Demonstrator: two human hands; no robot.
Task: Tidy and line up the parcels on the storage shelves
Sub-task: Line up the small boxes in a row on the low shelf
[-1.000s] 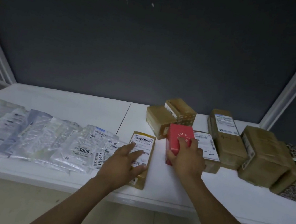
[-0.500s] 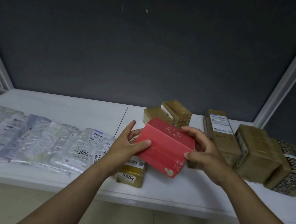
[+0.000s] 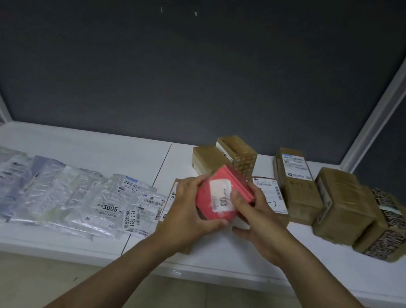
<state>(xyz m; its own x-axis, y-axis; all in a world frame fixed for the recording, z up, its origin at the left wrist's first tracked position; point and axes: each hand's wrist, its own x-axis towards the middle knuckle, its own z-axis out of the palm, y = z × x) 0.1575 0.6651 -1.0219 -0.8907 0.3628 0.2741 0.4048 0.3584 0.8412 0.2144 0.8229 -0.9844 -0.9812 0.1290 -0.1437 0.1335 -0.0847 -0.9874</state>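
item under inspection: small red rectangular cardboard box [image 3: 203, 202], held in the air above the front of the white shelf board [image 3: 79, 146], tilted, with its white paper label [image 3: 218, 194] turned up toward the camera. left hand [image 3: 188, 212] grips the box's nine o'clock side and lower edge with curled fingers. right hand [image 3: 258, 220] grips the three o'clock side with the thumb laid on the label face. the hands are close together and both are clamped on the box. judged light and stiff, since it sits easily in the fingertips. the smooth faces may slip, so a hold across the two short sides with a thumb on top looks soundest. from the box, clear plastic mailer bags [image 3: 46, 191] lie overlapped at nine o'clock. brown taped cardboard parcels [image 3: 296, 189] stand unevenly from twelve to two o'clock, and a black-and-white patterned parcel [image 3: 391, 229] sits at three o'clock. not verifiable: the label writing is smeared by motion; the box underside and the fingers beneath it are hidden. a flat yellow-brown parcel [image 3: 172, 196] under the left hand is mostly covered. the patterned parcel is blurred.
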